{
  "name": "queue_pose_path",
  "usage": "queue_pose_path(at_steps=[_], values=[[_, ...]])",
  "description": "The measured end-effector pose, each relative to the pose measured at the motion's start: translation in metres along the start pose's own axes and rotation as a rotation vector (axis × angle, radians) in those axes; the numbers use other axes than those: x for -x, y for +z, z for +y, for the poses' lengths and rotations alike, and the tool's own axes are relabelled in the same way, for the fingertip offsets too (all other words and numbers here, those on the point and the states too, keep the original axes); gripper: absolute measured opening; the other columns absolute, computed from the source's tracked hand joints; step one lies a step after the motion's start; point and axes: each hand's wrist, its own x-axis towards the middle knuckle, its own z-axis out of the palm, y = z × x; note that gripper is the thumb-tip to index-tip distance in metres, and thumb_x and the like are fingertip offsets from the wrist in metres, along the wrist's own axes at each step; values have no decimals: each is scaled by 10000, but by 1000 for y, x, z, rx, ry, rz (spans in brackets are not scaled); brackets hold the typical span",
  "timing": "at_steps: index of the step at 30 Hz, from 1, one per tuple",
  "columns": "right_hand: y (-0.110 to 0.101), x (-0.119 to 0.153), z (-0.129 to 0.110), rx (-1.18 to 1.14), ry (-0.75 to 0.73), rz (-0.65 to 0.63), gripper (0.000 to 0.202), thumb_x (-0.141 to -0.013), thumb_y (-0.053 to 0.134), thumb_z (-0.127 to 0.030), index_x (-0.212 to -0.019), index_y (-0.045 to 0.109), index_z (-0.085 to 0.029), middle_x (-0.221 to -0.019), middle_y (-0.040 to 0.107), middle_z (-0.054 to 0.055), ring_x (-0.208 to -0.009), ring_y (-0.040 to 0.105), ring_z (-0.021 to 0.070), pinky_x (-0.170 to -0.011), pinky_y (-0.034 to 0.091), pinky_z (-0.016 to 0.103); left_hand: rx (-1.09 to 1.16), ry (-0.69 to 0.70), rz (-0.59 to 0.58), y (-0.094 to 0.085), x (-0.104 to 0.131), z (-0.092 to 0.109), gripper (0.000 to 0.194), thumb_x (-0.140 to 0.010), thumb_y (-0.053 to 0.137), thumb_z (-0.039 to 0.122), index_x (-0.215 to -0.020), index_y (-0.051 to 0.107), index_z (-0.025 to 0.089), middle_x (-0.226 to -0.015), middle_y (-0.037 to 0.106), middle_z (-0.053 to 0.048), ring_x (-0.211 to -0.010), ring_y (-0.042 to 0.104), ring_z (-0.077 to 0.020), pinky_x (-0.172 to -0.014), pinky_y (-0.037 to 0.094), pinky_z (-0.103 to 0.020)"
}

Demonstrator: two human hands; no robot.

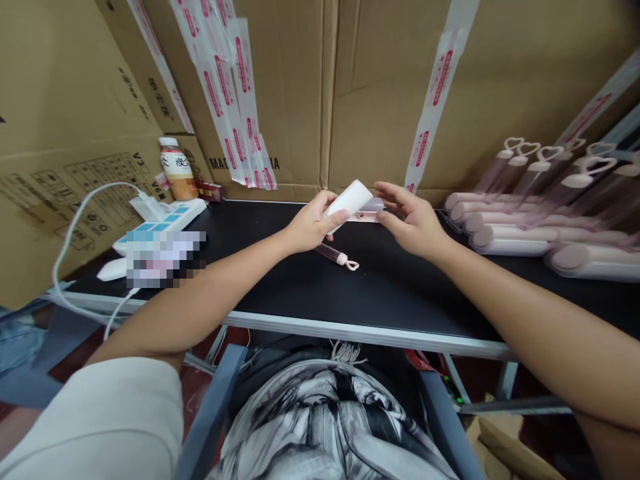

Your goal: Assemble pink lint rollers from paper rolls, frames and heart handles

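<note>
My left hand [314, 221] is closed around a smooth white tube-like case [349, 203], tilted up to the right above the table. Just right of the case is my right hand [413, 220], its fingers spread and thumb apart. A translucent piece [374, 205] shows between the case and the right fingertips; whether they touch it, I cannot tell. Below it is a pale pink strip [366, 217] with a small round hole, partly hidden. A slim clear tube with a pink heart-shaped loop [336, 255] lies on the table beneath my left hand.
Several pink cases [515, 239] and clear heart-loop tubes [537, 173] are grouped at the right on the black table [300, 290]. At the left are a power strip [173, 223], a white cable [75, 230] and a drink bottle [177, 170]. Cardboard [375, 100] walls the back.
</note>
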Motion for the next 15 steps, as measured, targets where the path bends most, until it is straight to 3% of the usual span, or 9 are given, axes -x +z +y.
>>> queue_pose_path(at_steps=[3, 8, 11, 15], values=[[-4, -4, 23, 332, 43, 11, 465, -916, 662, -290, -1367, 702, -179, -1406, 696, 163, -1332, 637, 358, -1167, 481, 563, 25, -12, 20, -2, 0, -2, 733, -915, 662, 686, -1431, 383, 246, -1061, 653, -73, -626, 611, -98, -484, 498, -192], [-8, -5, 51, 628, 236, -176, 415, -961, 617, -369, -1250, 761, -109, -1128, 747, 213, -1127, 699, 365, -1025, 542, 501, 86, -37, 82, -4, -1, -2, 848, -954, 624, 656, -1593, 166, 338, -1164, 645, -112, -619, 665, -141, -439, 487, -223], [-7, -6, 57, 682, 303, -302, 397, -974, 600, -420, -1196, 781, -145, -1087, 768, 170, -996, 721, 321, -895, 546, 412, 150, -68, 110, -3, -2, 3, 768, -950, 656, 607, -1530, 269, 285, -1103, 636, -82, -654, 681, -144, -447, 506, -220], [-4, -9, 54, 706, 370, -403, 294, -920, 660, -351, -1127, 773, -174, -1025, 791, 107, -917, 724, 277, -784, 505, 341, 240, -178, 107, -2, -5, 5, 441, -986, 609, 569, -1194, 468, 207, -930, 582, -5, -643, 671, -113, -451, 510, -193]])
